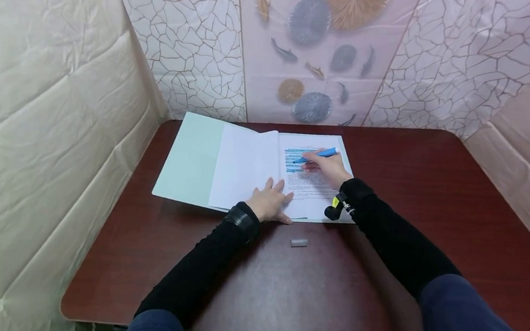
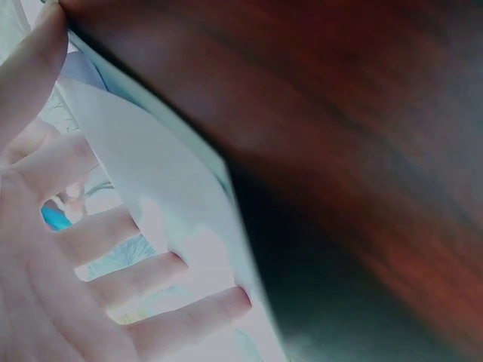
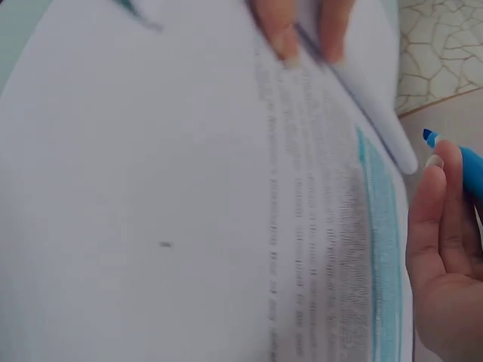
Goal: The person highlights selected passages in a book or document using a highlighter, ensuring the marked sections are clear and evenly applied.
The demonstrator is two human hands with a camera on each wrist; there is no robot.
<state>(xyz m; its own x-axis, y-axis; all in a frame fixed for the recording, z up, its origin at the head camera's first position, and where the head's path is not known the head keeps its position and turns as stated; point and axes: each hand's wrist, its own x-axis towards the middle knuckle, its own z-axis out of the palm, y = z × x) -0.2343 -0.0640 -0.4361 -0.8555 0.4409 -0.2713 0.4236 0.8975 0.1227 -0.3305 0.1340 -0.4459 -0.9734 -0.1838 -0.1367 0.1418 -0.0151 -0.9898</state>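
Note:
A pale green folder (image 1: 192, 158) lies spread on the table, with a blank white sheet turned to its left side and a printed page (image 1: 312, 206) on its right. Several upper text lines are marked in blue. My right hand (image 1: 331, 169) pinches a blue highlighter (image 1: 327, 152), its tip over the marked lines; the right wrist view shows the dark blue tip uncapped. With fingers spread, my left hand (image 1: 268, 204) rests on the paper by the fold at the lower edge. The left wrist view shows its straight fingers (image 2: 189, 315) against the white sheet.
On the brown table (image 1: 436, 199), a small grey cylinder (image 1: 299, 243) lies near me, below the folder. A patterned curtain (image 1: 303, 53) hangs behind the table's far edge. Cream cloth (image 1: 49, 151) hangs on the left side.

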